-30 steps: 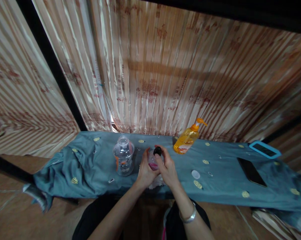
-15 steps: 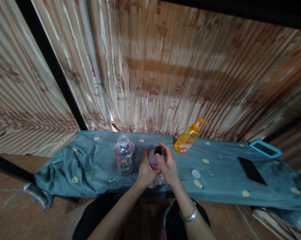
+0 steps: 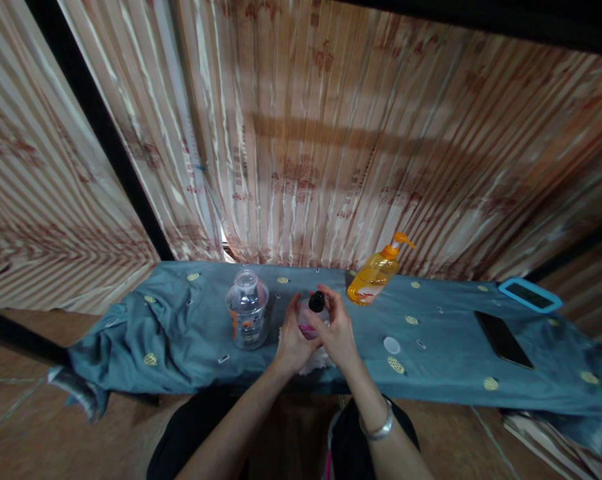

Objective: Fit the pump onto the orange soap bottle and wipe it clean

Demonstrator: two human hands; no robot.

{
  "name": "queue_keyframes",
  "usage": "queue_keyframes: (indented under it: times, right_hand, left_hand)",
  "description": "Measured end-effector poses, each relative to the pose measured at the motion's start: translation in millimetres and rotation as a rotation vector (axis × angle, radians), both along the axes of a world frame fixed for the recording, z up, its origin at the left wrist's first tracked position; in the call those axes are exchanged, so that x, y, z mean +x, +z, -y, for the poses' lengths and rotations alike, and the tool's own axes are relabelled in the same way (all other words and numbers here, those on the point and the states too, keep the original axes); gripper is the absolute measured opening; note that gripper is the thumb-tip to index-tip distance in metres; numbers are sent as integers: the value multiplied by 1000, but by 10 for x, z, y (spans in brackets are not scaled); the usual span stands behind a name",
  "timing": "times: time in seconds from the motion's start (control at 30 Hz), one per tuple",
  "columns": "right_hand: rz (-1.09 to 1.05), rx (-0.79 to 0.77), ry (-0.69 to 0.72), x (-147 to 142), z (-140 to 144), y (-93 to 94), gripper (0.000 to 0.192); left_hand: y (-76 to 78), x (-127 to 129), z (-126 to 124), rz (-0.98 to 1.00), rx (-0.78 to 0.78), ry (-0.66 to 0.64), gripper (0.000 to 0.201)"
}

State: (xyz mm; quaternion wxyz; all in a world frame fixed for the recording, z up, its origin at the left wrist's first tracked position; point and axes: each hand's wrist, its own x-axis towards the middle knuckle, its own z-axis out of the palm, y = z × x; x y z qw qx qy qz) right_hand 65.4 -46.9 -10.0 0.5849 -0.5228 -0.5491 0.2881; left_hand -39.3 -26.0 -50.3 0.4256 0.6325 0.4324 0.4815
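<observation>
Both hands are wrapped around a small clear bottle with a black top and something pink low on it. My left hand curves round its left side. My right hand closes round the right side, its thumb lying across the front below the black top. The fingers hide much of the bottle. Under the hands lies a crumpled white tissue or cloth, partly covered. To the left of my left hand stands a clear plastic bottle with orange markings, its neck uncapped.
An orange pump bottle stands at the back, right of the hands. A round white lid lies flat on the blue patterned cloth. Farther right are a black phone and a blue-framed device. A curtain hangs behind.
My right thumb has slid down off the black top onto the front of the bottle, and the top shows more fully. Both hands still hold the bottle in the same place.
</observation>
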Motion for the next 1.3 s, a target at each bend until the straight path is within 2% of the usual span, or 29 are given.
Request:
queue_keyframes:
  times: [0.1, 0.17, 0.33, 0.47, 0.57, 0.73, 0.83, 1.03, 1.13, 1.3]
  right_hand:
    - [-50, -7, -53, 2, -29, -29, 41]
    - [-36, -16, -22, 30, -24, -21, 38]
    - [15, -10, 80, 94, 24, 12, 50]
    - [-37, -2, 25, 64, -10, -38, 49]
    - [-60, -10, -13, 47, -42, -53, 41]
    - [-10, -10, 83, 91, 0, 11, 47]
    - [-25, 1, 87, 98, 11, 5, 52]
    - [-102, 6, 6, 66, -54, -73, 37]
    - [-63, 11, 17, 87, -35, -31, 35]
    - [4, 2, 50, 145, 37, 63, 45]
  left_hand:
    - [4, 10, 7, 0, 22, 10, 95]
    - [2, 12, 7, -5, 34, 23, 93]
    - [-14, 4, 0, -20, 21, 19, 94]
    - [-19, 17, 5, -9, 32, 28, 93]
    - [-16, 28, 10, -18, 25, 34, 90]
    - [-27, 21, 5, -44, 33, 14, 89]
    - [-41, 24, 0, -31, 38, 22, 88]
    - [-17, 36, 14, 5, 14, 41, 88]
    - [7, 27, 24, -9, 18, 22, 89]
    - [12, 21, 29, -7, 17, 9, 91]
